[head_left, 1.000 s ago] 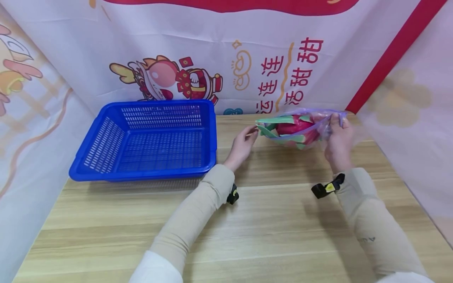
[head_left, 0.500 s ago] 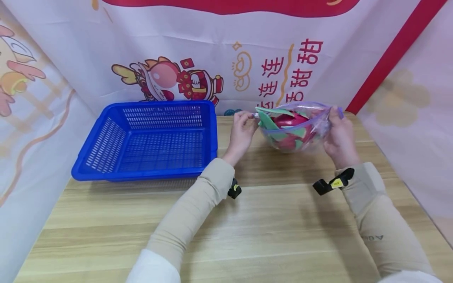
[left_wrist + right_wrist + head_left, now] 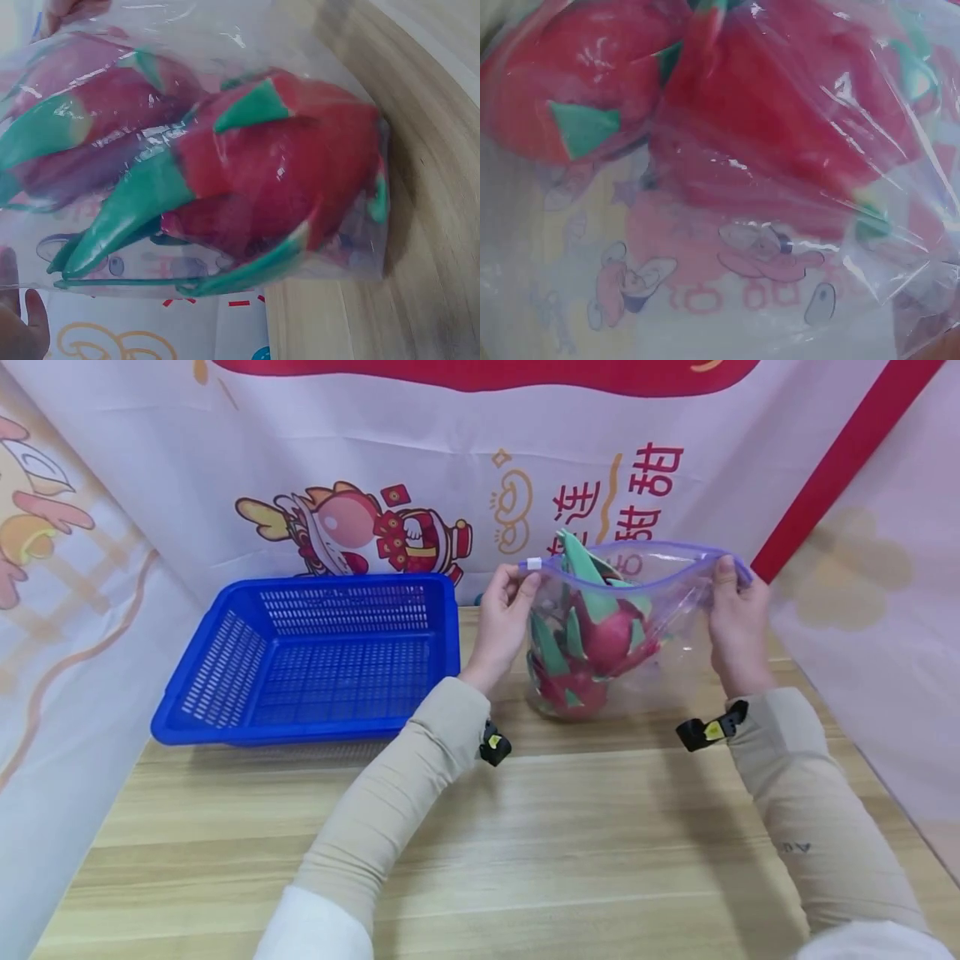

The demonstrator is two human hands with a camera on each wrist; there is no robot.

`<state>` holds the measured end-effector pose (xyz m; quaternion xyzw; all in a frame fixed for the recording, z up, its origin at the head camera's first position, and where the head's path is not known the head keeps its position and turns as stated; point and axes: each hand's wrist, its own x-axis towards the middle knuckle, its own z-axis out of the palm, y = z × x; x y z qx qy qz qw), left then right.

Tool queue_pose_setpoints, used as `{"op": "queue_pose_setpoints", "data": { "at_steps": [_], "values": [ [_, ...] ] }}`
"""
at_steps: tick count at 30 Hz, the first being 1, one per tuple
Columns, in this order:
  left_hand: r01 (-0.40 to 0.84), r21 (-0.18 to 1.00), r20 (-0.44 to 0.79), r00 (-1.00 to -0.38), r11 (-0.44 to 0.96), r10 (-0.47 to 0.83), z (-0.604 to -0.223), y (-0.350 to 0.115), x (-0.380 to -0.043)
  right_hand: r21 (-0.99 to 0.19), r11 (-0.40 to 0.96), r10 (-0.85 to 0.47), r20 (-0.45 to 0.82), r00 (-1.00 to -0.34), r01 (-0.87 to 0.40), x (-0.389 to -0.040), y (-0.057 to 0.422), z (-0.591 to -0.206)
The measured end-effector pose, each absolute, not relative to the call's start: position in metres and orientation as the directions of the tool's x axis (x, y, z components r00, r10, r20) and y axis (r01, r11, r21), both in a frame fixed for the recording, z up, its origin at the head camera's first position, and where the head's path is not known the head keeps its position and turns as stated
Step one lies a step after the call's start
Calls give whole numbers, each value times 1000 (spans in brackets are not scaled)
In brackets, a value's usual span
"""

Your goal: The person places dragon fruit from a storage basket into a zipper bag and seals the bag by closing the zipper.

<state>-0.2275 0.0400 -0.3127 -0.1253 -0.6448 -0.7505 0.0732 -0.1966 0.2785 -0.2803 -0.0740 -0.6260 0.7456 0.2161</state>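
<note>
A clear zip bag (image 3: 678,664) with a purple rim hangs upright between my hands, its mouth partly open. Inside, a dragon fruit (image 3: 609,639) leans on a second dragon fruit (image 3: 568,689) at the bottom left; one green leaf pokes above the rim. My left hand (image 3: 501,622) pinches the bag's left top corner by the white slider (image 3: 533,563). At the right top corner, my right hand (image 3: 738,622) grips the rim with thumb and fingers. Through the plastic, the left wrist view shows a red fruit (image 3: 285,157) close up, as does the right wrist view.
A blue perforated basket (image 3: 450,652) stands on the wooden table (image 3: 585,860), just left of my left hand. Printed cloth (image 3: 375,460) hangs behind and at both sides. No fruit shows in the basket.
Both hands have raised the bag's rim, turning the bag from lying sideways to upright. My left hand has taken hold of the left corner. The fruit has slid down inside.
</note>
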Motion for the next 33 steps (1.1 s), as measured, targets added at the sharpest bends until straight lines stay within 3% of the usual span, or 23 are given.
{"op": "queue_pose_setpoints", "data": {
  "at_steps": [6, 14, 25, 33],
  "values": [
    [243, 948, 257, -965, -206, 43, -306, 40, -228, -868, -410, 450, 75, -890, -280, -199, 287, -287],
    [230, 950, 246, -968, -213, 52, -296, 37, -228, -736, -588, 459, 38, -887, -336, -200, 296, -305],
    [204, 959, 212, -977, -195, 21, -289, 33, -231, -768, -572, 376, 64, -924, -286, -200, 305, -304],
    [179, 972, 184, -983, -154, 14, -289, 26, -232, -719, -668, 254, 21, -967, -191, -199, 312, -302]
  ]
}}
